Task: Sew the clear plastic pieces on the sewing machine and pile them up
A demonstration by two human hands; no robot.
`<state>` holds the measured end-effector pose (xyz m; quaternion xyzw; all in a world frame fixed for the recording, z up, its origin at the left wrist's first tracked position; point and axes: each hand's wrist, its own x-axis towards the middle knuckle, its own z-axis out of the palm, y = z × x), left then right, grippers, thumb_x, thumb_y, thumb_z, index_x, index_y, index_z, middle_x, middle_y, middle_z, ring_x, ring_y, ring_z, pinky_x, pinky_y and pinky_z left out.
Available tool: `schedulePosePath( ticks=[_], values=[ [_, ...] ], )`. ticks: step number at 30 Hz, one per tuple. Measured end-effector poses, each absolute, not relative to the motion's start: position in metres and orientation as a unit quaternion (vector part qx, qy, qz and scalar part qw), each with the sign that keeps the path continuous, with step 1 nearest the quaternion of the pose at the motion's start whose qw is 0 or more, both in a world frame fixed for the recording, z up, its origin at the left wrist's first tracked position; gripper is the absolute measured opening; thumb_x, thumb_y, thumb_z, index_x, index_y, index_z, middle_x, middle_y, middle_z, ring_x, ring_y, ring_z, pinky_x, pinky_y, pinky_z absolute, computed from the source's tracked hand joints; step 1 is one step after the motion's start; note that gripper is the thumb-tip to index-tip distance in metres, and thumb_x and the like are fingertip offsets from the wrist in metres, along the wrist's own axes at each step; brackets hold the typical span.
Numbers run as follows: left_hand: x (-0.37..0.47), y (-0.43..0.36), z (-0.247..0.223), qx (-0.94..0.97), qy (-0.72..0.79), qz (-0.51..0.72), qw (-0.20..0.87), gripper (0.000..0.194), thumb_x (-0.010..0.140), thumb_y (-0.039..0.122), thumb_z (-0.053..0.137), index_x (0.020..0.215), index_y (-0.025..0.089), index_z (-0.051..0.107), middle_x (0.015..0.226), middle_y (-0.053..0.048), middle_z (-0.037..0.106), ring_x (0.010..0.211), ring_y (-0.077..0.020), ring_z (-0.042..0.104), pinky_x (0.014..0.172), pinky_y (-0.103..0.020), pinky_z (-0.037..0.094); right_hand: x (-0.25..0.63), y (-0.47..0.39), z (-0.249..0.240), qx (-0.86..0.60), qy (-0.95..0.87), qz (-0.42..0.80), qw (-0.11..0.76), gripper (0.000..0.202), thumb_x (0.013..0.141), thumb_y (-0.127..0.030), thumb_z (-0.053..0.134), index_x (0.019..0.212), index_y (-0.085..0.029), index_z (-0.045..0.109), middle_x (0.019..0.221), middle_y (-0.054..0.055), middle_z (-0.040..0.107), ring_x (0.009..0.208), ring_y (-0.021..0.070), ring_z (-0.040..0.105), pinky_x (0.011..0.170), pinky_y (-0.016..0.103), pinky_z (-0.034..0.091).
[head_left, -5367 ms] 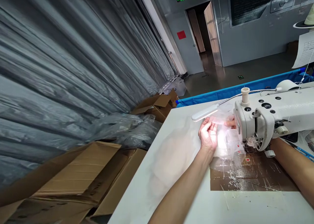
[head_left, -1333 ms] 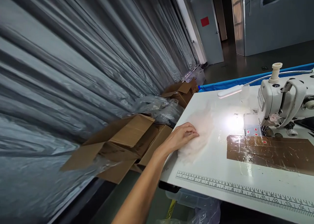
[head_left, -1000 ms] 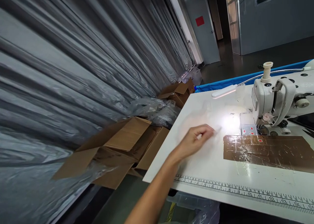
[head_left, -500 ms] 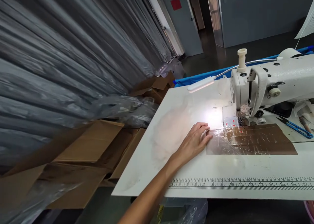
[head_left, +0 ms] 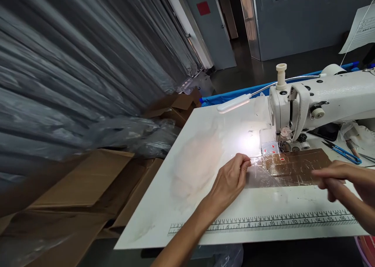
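My left hand (head_left: 233, 173) rests on the white table at the left end of a strip of shiny brown tape (head_left: 293, 173). Its thumb and fingertips are pinched together; what they hold, if anything, is too small to make out. From the right edge, my right hand (head_left: 348, 185) hangs above the strip's right part, fingers bent and fingertips drawn close together. I cannot make out anything between them. A white sewing machine (head_left: 331, 91) stands just behind the strip. Beside its needle area lies a plate with small red marks (head_left: 270, 148).
A printed ruler (head_left: 272, 223) runs along the front of the tabletop (head_left: 158, 200). Blue thread snips (head_left: 344, 153) lie right of the machine's head. A lamp (head_left: 234, 104) lights the needle area. Open cardboard boxes (head_left: 84, 181) stand at left, below a grey curtain (head_left: 88, 56).
My right hand has come in from the right over the brown strip. My left fingers, earlier spread at the strip's end, are now pinched together. The view has shifted slightly right.
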<state>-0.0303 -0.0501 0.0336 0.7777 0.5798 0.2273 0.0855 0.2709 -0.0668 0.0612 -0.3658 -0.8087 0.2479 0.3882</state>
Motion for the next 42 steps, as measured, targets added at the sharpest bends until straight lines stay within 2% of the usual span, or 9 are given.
schedulePosePath(
  ticks=[3, 7, 14, 21, 24, 27, 31, 37, 42],
  values=[
    [-0.032, -0.052, 0.04, 0.771, 0.619, 0.149, 0.017, 0.018, 0.099, 0.03, 0.037, 0.096, 0.02, 0.051, 0.091, -0.005, 0.06, 0.075, -0.0173, 0.059, 0.058, -0.026, 0.042, 0.255, -0.051, 0.068, -0.303, -0.842, 0.239, 0.377, 0.028, 0.093, -0.016, 0.048, 0.114, -0.029, 0.062, 0.077, 0.0, 0.066, 0.066, 0.0117, 0.063, 0.058, 0.022, 0.052],
    [-0.048, -0.057, 0.039, 0.749, 0.658, 0.05, 0.062, 0.023, 0.096, 0.035, 0.041, 0.08, 0.021, 0.047, 0.082, -0.002, 0.056, 0.066, -0.0166, 0.056, 0.055, -0.026, 0.04, 0.258, -0.047, 0.059, -0.308, -0.869, 0.226, 0.313, 0.027, 0.094, -0.019, 0.046, 0.112, -0.023, 0.065, 0.084, 0.004, 0.07, 0.074, 0.015, 0.066, 0.062, 0.025, 0.054],
    [-0.029, -0.053, 0.032, 0.779, 0.597, 0.188, 0.031, 0.023, 0.1, 0.029, 0.036, 0.082, 0.021, 0.049, 0.071, 0.0, 0.057, 0.061, -0.0155, 0.053, 0.058, -0.029, 0.044, 0.255, -0.028, 0.043, -0.33, -0.865, 0.27, 0.264, 0.03, 0.098, -0.03, 0.041, 0.11, -0.02, 0.068, 0.089, 0.007, 0.071, 0.076, 0.0146, 0.067, 0.067, 0.026, 0.055],
    [0.039, -0.076, 0.074, 0.86, 0.305, 0.25, 0.323, 0.02, 0.096, 0.017, 0.044, 0.097, 0.022, 0.063, 0.09, -0.006, 0.066, 0.077, -0.0151, 0.063, 0.065, -0.027, 0.055, 0.234, -0.024, 0.054, -0.271, -0.822, 0.423, 0.268, 0.058, 0.097, -0.058, 0.04, 0.137, -0.018, 0.053, 0.136, 0.014, 0.055, 0.131, 0.0271, 0.047, 0.106, 0.049, 0.043],
    [0.037, -0.076, 0.081, 0.803, 0.363, 0.293, 0.371, 0.015, 0.095, 0.022, 0.05, 0.098, 0.023, 0.064, 0.083, -0.004, 0.067, 0.069, -0.0137, 0.063, 0.061, -0.027, 0.056, 0.229, -0.028, 0.058, -0.191, -0.753, 0.581, 0.243, 0.061, 0.095, -0.061, 0.044, 0.138, -0.019, 0.051, 0.125, 0.012, 0.062, 0.112, 0.0212, 0.061, 0.095, 0.039, 0.052],
    [0.015, -0.063, 0.071, 0.725, 0.476, 0.329, 0.374, 0.018, 0.095, 0.033, 0.051, 0.103, 0.021, 0.062, 0.071, 0.0, 0.063, 0.055, -0.012, 0.059, 0.047, -0.024, 0.051, 0.228, -0.026, 0.053, -0.206, -0.701, 0.663, 0.165, 0.058, 0.089, -0.049, 0.059, 0.137, -0.018, 0.05, 0.098, 0.006, 0.068, 0.072, 0.0119, 0.063, 0.063, 0.024, 0.054],
    [-0.021, -0.043, 0.048, 0.74, 0.541, 0.267, 0.299, 0.019, 0.094, 0.032, 0.05, 0.105, 0.02, 0.059, 0.074, 0.001, 0.064, 0.054, -0.0113, 0.06, 0.047, -0.023, 0.051, 0.233, -0.009, 0.038, -0.366, -0.745, 0.546, 0.116, 0.052, 0.086, -0.03, 0.059, 0.135, -0.015, 0.051, 0.081, 0.003, 0.065, 0.061, 0.011, 0.055, 0.052, 0.021, 0.045],
    [-0.043, -0.023, 0.037, 0.837, 0.518, 0.177, 0.01, 0.025, 0.095, 0.027, 0.05, 0.118, 0.021, 0.054, 0.118, -0.01, 0.061, 0.098, -0.0235, 0.064, 0.076, -0.038, 0.057, 0.237, 0.015, 0.027, -0.507, -0.81, 0.253, 0.155, 0.03, 0.086, -0.032, 0.056, 0.108, -0.013, 0.065, 0.097, 0.011, 0.061, 0.073, 0.0177, 0.057, 0.064, 0.03, 0.044],
    [-0.02, -0.004, 0.039, 0.899, 0.382, 0.207, 0.057, 0.021, 0.099, 0.025, 0.045, 0.11, 0.02, 0.062, 0.111, -0.008, 0.064, 0.095, -0.0186, 0.063, 0.077, -0.034, 0.056, 0.237, 0.015, 0.022, -0.505, -0.787, 0.286, 0.211, 0.024, 0.087, -0.028, 0.051, 0.099, -0.014, 0.067, 0.087, 0.007, 0.062, 0.065, 0.0135, 0.053, 0.059, 0.026, 0.04]
  ],
)
